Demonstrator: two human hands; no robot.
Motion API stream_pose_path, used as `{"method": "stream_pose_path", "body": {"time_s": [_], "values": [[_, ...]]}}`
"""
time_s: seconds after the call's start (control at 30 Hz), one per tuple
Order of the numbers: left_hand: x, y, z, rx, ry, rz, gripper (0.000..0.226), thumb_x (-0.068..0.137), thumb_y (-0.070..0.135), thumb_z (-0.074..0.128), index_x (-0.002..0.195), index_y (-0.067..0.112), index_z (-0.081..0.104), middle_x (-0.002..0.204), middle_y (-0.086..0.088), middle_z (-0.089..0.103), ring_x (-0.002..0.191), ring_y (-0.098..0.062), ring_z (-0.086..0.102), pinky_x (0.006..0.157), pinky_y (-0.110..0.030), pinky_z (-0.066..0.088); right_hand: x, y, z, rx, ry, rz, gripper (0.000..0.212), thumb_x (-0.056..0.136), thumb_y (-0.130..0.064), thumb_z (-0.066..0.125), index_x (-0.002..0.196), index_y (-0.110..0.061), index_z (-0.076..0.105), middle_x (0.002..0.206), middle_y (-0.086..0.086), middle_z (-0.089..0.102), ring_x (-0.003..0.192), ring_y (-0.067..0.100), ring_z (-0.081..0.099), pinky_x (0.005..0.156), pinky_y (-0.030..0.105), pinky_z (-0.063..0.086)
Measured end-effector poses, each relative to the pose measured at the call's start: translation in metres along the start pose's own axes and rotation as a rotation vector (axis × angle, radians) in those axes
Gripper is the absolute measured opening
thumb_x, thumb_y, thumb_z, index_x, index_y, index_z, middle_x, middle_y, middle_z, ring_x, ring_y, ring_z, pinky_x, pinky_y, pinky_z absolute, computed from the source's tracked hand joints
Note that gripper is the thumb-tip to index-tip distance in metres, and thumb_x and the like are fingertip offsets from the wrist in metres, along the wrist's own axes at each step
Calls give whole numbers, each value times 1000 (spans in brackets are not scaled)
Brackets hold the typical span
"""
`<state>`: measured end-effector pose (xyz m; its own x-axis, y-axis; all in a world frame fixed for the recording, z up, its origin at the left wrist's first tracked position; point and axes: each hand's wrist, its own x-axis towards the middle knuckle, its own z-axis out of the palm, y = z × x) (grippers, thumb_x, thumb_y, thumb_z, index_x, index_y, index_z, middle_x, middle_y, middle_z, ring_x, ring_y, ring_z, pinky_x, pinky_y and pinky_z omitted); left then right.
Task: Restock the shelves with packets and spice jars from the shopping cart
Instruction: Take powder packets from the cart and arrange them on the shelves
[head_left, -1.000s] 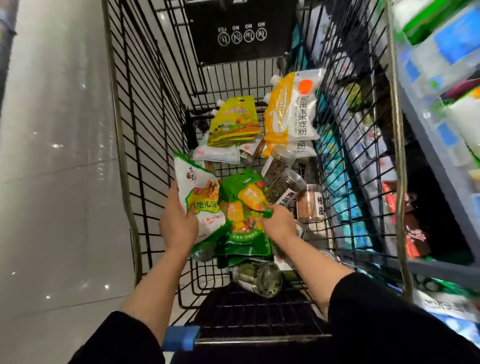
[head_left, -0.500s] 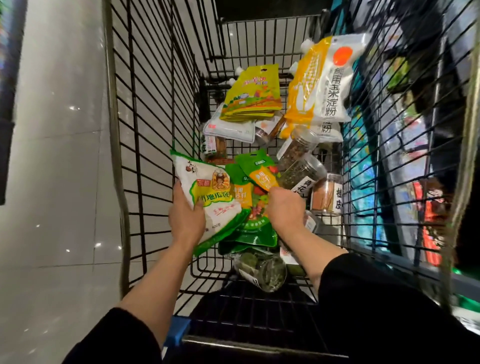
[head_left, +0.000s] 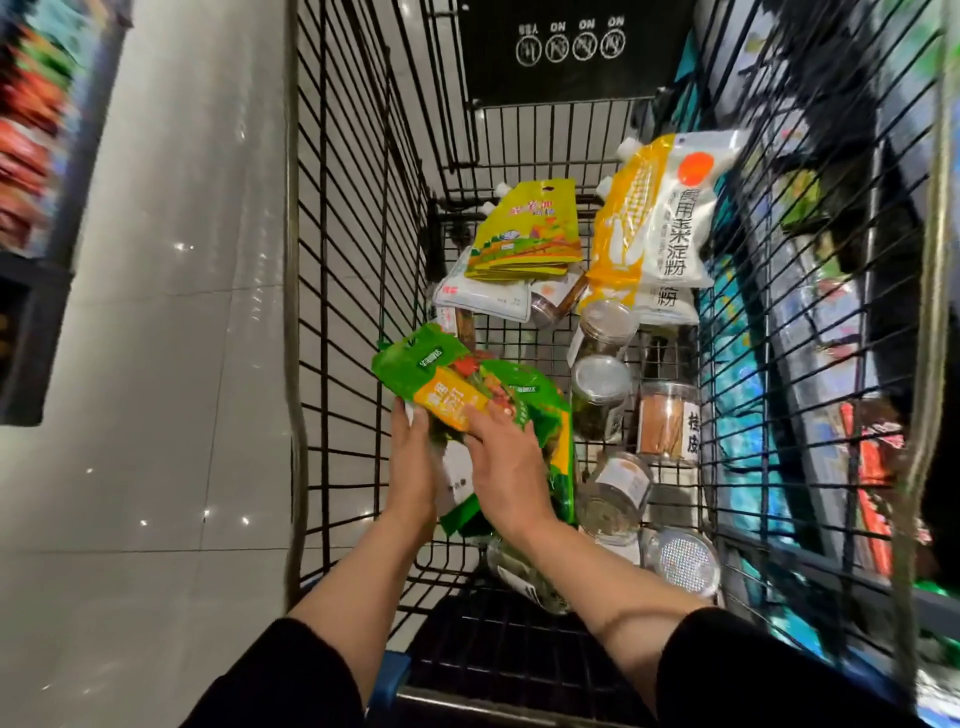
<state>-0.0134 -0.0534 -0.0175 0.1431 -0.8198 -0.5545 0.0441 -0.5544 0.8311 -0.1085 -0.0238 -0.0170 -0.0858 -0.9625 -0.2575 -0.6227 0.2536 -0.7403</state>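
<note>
Holding a bunch of glossy green plastic snack packets (head_left: 467, 400) inside the black wire shopping cart (head_left: 358, 270), both hands had a grip clamped on them: left hand (head_left: 410, 457) underneath, right hand (head_left: 506, 467) on top.

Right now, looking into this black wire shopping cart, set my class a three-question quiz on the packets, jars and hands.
1. True or false: both hands are on the green and orange plastic packets.
2. Which lies nearest the cart's far end? A the yellow stand-up pouch; B the clear jar of brown sticks; C the silver-lidded jar.
3. Fill in: the yellow and white corn starch bag leans on the cart's ____ side.

Key: 1 true, the left hand and right hand both grip them. 2 A. 3 right.
</note>
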Motion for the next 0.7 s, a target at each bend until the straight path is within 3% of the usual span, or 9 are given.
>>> {"method": "stream_pose_path", "body": {"time_s": [0.03,0.13,0.2,0.23,0.33,0.4,0.47,0.6,0.7], "values": [[1,-1,-1,-64,-19,-33,46,98,28,55,141,27,38,131,-9,60,114,-24,61,101,-49,46,1,1,0,3,5,0,31,97,-14,46,126,-13,56,135,9,54,134,25,39,116,50,18],[6,-9,1,65,38,-62,50,76,34,74,119,34,50,115,-4,67,108,-29,65,93,-57,50,-1,4,-1,19,-56,-68,24,96,-18,46,113,-16,62,125,4,61,125,21,46,114,53,21],[12,-17,1,237,175,5,44,71,30,68,111,32,51,106,-5,68,99,-28,66,92,-55,51,-8,6,-1,69,-145,-85,25,97,-19,45,112,-12,64,124,5,62,126,18,48,118,50,10],[13,-17,1,293,206,29,42,71,26,67,110,30,52,105,-6,68,99,-28,66,91,-54,51,-11,8,-3,122,-145,-66,25,97,-19,46,112,-9,63,121,7,63,121,19,51,119,46,11],[15,-17,1,343,218,67,38,82,7,70,114,21,55,109,-6,67,103,-26,63,95,-50,50,-10,22,-12,236,84,131,20,97,-16,48,108,-7,60,107,8,62,101,20,54,98,35,40],[13,-13,0,379,264,122,36,83,4,70,113,20,56,108,-3,66,104,-23,63,95,-44,50,-4,40,-16,163,216,288,18,95,-10,47,107,-6,60,104,10,62,99,26,55,88,38,44],[8,-5,-2,435,298,191,34,84,4,70,112,19,57,103,3,65,101,-20,62,90,-34,48,-2,56,-14,22,146,396,23,90,-7,52,112,-5,59,110,13,59,104,30,55,88,38,44],[-2,13,-9,601,348,293,33,88,8,67,119,10,57,93,7,60,90,-15,56,76,-25,39,-10,66,-6,-65,-55,544,37,84,-21,68,113,-4,52,117,14,53,111,32,51,90,37,42],[-8,18,-8,706,329,323,32,90,8,63,121,10,56,84,12,55,82,-11,51,66,-22,30,-8,59,-5,-15,29,564,54,76,-19,78,117,-4,46,118,13,49,112,30,47,92,35,40]]}}
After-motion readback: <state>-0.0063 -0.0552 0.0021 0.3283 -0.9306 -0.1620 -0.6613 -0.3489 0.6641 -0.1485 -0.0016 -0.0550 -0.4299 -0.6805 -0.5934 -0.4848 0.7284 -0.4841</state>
